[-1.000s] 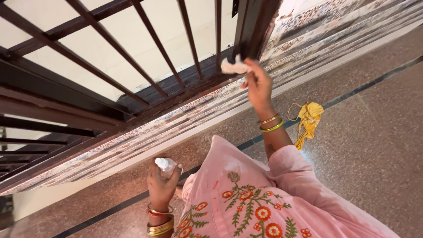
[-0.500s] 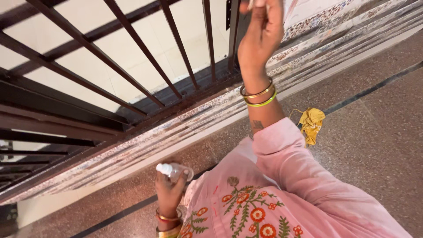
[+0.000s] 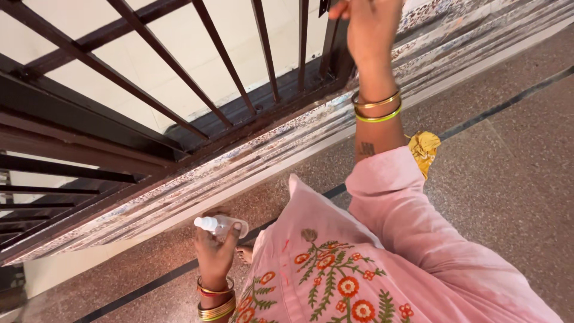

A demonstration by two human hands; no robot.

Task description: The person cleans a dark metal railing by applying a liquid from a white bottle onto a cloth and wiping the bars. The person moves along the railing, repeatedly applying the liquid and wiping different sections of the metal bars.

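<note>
My left hand (image 3: 216, 250) hangs low by my hip and grips a small white spray bottle (image 3: 220, 225), nozzle pointing left. My right hand (image 3: 369, 27) is raised to the top of the view, against the upright frame of a dark metal grille (image 3: 224, 57). Its fingers are curled shut, as they were around a white cloth a moment ago; the cloth itself lies past the frame's top edge. Bangles ring both wrists, and a pink embroidered sleeve (image 3: 412, 221) covers my right arm.
The grille stands on a worn, paint-streaked sill (image 3: 257, 158) running diagonally across the view. A crumpled yellow cloth (image 3: 424, 149) lies on the speckled brown stone floor (image 3: 514, 179) behind my right arm. My bare foot (image 3: 244, 254) shows beside the left hand.
My right hand has risen up the grille frame from the lower rail to the top of the view, taking the white cloth out of sight. The left hand with the bottle has stayed low.
</note>
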